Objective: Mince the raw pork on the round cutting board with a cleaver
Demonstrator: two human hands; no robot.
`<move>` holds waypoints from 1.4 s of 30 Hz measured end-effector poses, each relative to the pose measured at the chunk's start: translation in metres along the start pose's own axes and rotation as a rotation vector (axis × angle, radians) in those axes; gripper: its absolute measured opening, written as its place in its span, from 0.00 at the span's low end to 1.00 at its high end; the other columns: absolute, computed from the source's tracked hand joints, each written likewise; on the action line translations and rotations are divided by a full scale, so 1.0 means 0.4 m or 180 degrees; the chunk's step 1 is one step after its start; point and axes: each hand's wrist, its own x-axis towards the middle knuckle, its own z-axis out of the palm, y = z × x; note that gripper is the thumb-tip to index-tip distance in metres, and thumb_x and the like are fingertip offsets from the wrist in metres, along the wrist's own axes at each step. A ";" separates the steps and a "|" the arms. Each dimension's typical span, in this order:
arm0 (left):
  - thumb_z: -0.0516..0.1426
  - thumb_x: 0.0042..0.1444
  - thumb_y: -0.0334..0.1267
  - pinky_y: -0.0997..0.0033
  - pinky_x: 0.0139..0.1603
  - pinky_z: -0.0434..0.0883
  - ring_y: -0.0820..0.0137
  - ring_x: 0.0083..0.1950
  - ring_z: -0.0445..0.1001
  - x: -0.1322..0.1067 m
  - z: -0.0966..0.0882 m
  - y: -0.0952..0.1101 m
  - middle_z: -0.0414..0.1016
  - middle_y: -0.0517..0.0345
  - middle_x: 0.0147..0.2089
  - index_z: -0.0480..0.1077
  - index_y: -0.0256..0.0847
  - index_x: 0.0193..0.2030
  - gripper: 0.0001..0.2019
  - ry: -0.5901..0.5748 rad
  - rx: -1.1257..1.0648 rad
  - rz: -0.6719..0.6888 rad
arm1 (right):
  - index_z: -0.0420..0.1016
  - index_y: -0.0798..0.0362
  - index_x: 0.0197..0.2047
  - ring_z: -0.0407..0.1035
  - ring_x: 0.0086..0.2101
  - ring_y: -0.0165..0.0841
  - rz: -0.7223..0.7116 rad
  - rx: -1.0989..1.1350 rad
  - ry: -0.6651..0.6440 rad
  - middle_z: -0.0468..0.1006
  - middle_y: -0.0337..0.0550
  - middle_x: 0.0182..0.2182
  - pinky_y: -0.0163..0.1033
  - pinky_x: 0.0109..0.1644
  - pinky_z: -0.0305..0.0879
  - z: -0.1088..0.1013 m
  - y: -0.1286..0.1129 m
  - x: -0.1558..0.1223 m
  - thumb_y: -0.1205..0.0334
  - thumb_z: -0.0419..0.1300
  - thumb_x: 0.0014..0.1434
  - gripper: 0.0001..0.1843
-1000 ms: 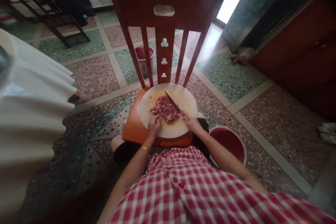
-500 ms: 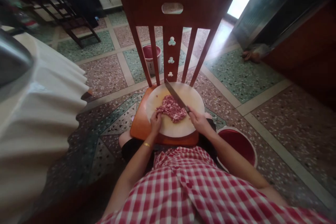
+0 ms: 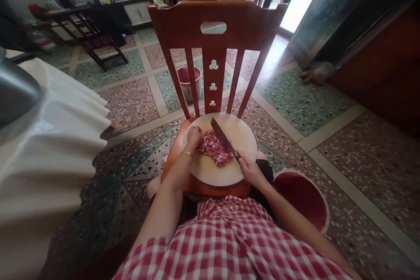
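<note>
A round pale cutting board (image 3: 210,175) rests on the seat of the wooden chair (image 3: 215,188). Chopped red meat (image 3: 213,147) lies heaped on its middle. My right hand (image 3: 250,169) is closed round the dark handle of a kitchen knife (image 3: 222,135). The broad blade slants up and left along the meat's right side, close to it. At the left of the heap, over the board, my left hand (image 3: 194,137) has its fingers curled in; what they hold, if anything, is hidden.
A large red tub (image 3: 302,199) stands on the floor at my right. Behind the chair is a smaller bucket (image 3: 189,82). On the left, a table with a pale cloth (image 3: 62,140) carries a shiny metal vessel (image 3: 16,87). A dark chair (image 3: 95,41) stands farther back.
My left hand has moved from the heap's lower left edge up to the board's upper left. The knife still lies along the meat's right side, its blade showing broader. The camera view has tilted up slightly.
</note>
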 end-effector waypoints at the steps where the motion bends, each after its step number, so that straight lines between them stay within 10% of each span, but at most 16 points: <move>1: 0.52 0.45 0.27 0.69 0.41 0.66 0.67 0.35 0.70 -0.003 -0.002 0.013 0.70 0.50 0.30 0.71 0.37 0.26 0.07 -0.0056 -0.0015 -0.0011 | 0.61 0.52 0.60 0.73 0.30 0.35 0.0042 0.0035 0.0009 0.78 0.41 0.28 0.40 0.37 0.70 -0.007 -0.003 -0.004 0.55 0.43 0.63 0.25; 10: 0.52 0.48 0.26 0.60 0.56 0.62 0.65 0.52 0.67 -0.214 -0.045 0.096 0.74 0.54 0.46 0.72 0.42 0.43 0.16 -0.0523 -0.0291 0.1108 | 0.61 0.54 0.61 0.72 0.32 0.34 -0.0183 -0.0067 0.0285 0.78 0.43 0.31 0.39 0.39 0.68 -0.084 -0.128 -0.006 0.54 0.44 0.62 0.26; 18: 0.48 0.55 0.29 0.62 0.50 0.65 0.67 0.45 0.69 -0.411 -0.027 0.043 0.74 0.54 0.40 0.71 0.40 0.41 0.13 0.0253 -0.0661 0.0355 | 0.54 0.53 0.64 0.71 0.42 0.38 -0.0549 -0.0664 0.0080 0.76 0.50 0.44 0.41 0.47 0.66 -0.005 -0.142 0.022 0.58 0.43 0.63 0.26; 22: 0.48 0.55 0.31 0.66 0.44 0.68 0.69 0.40 0.70 -0.431 0.002 0.020 0.73 0.54 0.36 0.71 0.39 0.37 0.11 0.0423 -0.1086 0.0039 | 0.59 0.49 0.61 0.72 0.42 0.39 -0.0217 -0.1051 -0.0567 0.75 0.49 0.46 0.44 0.47 0.66 0.046 -0.095 0.036 0.59 0.46 0.62 0.24; 28: 0.48 0.54 0.32 0.69 0.44 0.68 0.70 0.39 0.70 -0.426 0.009 0.009 0.72 0.55 0.35 0.71 0.39 0.38 0.11 0.0479 -0.1277 -0.0218 | 0.55 0.50 0.63 0.67 0.49 0.35 -0.0755 -0.0455 0.0041 0.72 0.44 0.50 0.41 0.54 0.61 -0.011 -0.150 0.019 0.57 0.44 0.63 0.25; 34: 0.48 0.54 0.31 0.68 0.44 0.68 0.70 0.40 0.70 -0.434 0.012 0.007 0.73 0.54 0.35 0.71 0.39 0.36 0.11 0.0516 -0.1161 -0.0078 | 0.60 0.50 0.60 0.70 0.46 0.38 -0.0207 -0.0828 -0.0572 0.75 0.46 0.46 0.43 0.50 0.64 0.036 -0.092 0.016 0.59 0.48 0.61 0.24; 42: 0.48 0.54 0.32 0.68 0.44 0.68 0.70 0.40 0.70 -0.440 0.014 0.005 0.73 0.55 0.35 0.71 0.39 0.36 0.11 0.0506 -0.1189 -0.0087 | 0.52 0.48 0.64 0.73 0.40 0.37 -0.0651 -0.0963 -0.0419 0.75 0.46 0.47 0.39 0.46 0.66 0.039 -0.128 0.002 0.58 0.45 0.63 0.26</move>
